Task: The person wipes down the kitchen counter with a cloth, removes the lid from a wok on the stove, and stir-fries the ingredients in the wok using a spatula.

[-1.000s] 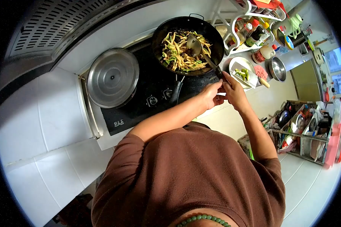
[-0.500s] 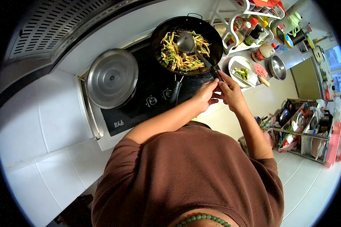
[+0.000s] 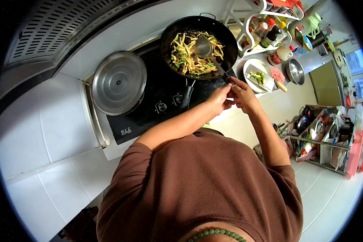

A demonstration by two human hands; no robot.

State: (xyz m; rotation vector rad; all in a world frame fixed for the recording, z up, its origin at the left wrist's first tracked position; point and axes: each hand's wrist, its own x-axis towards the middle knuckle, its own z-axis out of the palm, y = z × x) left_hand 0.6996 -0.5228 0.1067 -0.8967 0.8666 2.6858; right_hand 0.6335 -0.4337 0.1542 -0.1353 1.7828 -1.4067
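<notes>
A black wok (image 3: 230,44) on the stove holds strips of yellow and green food (image 3: 184,52) with dark pieces among them. The metal ladle (image 3: 203,47) rests with its bowl over the food, and its dark handle slants down to the right. My right hand (image 3: 244,96) is closed round the end of that handle. Right beside it, my left hand (image 3: 221,101) has its fingers bent together at the handle's end, touching or nearly touching my right hand; what it grips is hidden. The wok's own black handle (image 3: 186,96) points toward me, above my left forearm.
A round metal lid (image 3: 118,94) lies on the stove's left side. Right of the wok are a plate (image 3: 249,66) with a knife and green pieces, a metal bowl (image 3: 295,71) and a white rack (image 3: 246,47) of bottles. A crowded metal rack (image 3: 324,142) stands at lower right.
The ladle's bowl has shifted left and up over the food, then slightly back right and down. Both hands have moved a little left with the handle.
</notes>
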